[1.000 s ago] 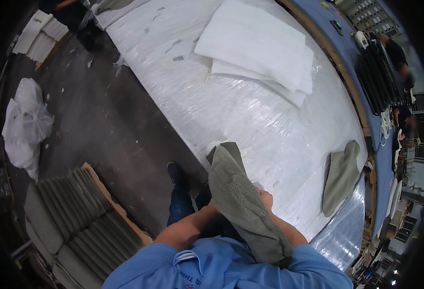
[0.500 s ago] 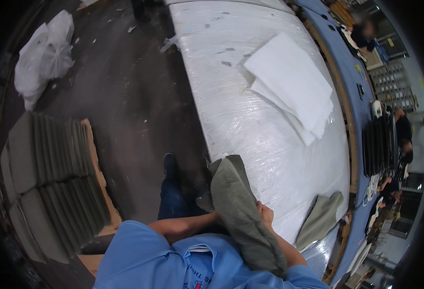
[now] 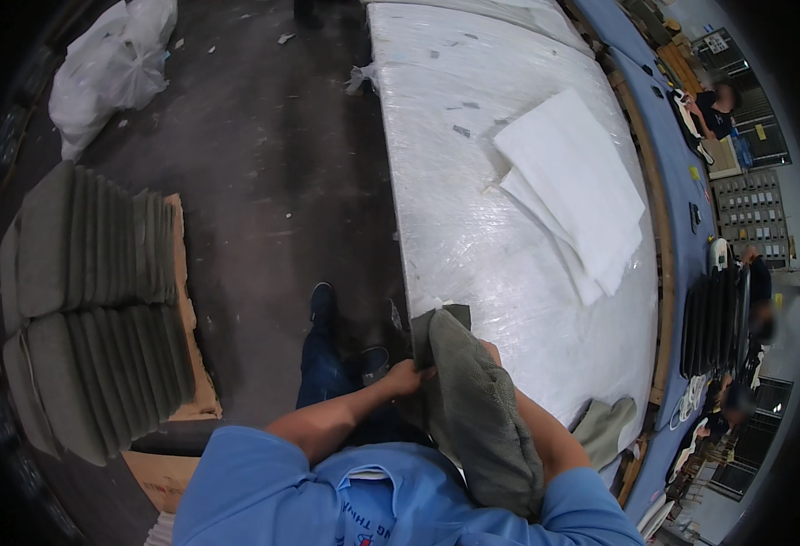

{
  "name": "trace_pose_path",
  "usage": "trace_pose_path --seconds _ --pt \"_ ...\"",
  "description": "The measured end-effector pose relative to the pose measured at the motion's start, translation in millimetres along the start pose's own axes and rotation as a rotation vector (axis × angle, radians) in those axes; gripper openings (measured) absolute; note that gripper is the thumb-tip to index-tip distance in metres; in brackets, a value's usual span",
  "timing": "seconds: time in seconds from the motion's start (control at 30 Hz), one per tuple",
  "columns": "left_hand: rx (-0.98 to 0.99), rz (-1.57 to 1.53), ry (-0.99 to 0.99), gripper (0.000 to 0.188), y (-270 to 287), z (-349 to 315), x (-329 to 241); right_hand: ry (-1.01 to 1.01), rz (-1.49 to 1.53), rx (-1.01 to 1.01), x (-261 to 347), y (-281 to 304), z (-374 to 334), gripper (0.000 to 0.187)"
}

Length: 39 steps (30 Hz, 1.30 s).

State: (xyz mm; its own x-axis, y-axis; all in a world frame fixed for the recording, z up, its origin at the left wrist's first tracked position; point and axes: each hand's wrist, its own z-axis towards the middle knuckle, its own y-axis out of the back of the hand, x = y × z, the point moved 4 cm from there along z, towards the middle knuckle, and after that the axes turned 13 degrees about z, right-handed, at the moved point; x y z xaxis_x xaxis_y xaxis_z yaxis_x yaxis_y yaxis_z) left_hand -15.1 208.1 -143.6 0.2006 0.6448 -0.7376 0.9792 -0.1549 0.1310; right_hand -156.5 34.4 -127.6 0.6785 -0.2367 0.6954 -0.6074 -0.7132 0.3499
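Note:
A grey-green fabric cushion (image 3: 482, 409), plump and long, stands tilted against my front at the near edge of the plastic-wrapped surface. My left hand (image 3: 407, 377) grips its left side near the upper end, fingers closed on a darker flap of fabric. On the far right side my right hand (image 3: 491, 352) holds the cushion's edge; most of its fingers are hidden behind the cushion. A second grey-green fabric piece (image 3: 603, 428) lies to the right, partly behind my right forearm.
White folded sheets of padding (image 3: 577, 182) lie on the plastic-wrapped surface (image 3: 454, 209). At left, similar cushions (image 3: 100, 318) stand in two rows by cardboard (image 3: 186, 309). White plastic bags (image 3: 118, 73) rest on the floor. People work along a blue table (image 3: 682, 227) at right.
My left hand has come up into view from behind the cushion onto its upper left side. My right hand has shifted up, more hidden behind it. The whole view has turned slightly.

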Motion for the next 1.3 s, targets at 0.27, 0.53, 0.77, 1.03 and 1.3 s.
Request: trace_pose_path --seconds 0.27,0.53,0.77,1.03,1.3 --pt "0.085 0.21 0.028 0.061 12.0 16.7 13.2 -0.106 -0.382 -0.236 13.2 -12.6 12.0 0.067" --pt "0.138 0.321 -0.03 0.06 21.9 19.3 3.2 -0.114 -0.414 -0.189 11.3 -20.0 16.7 0.065" --pt "0.07 0.211 -0.162 0.06 2.6 21.1 16.0 -0.139 -0.422 -0.231 17.8 -18.2 4.2 0.066" --pt "-0.053 0.199 -0.373 0.052 -70.9 -18.9 26.1 -0.108 -0.561 -0.124 -9.7 -16.5 -51.8 0.068" --pt "-0.317 -0.633 -0.176 0.03 -50.0 -27.2 50.5 0.224 -0.095 0.056 7.1 -38.3 -12.3 0.053"
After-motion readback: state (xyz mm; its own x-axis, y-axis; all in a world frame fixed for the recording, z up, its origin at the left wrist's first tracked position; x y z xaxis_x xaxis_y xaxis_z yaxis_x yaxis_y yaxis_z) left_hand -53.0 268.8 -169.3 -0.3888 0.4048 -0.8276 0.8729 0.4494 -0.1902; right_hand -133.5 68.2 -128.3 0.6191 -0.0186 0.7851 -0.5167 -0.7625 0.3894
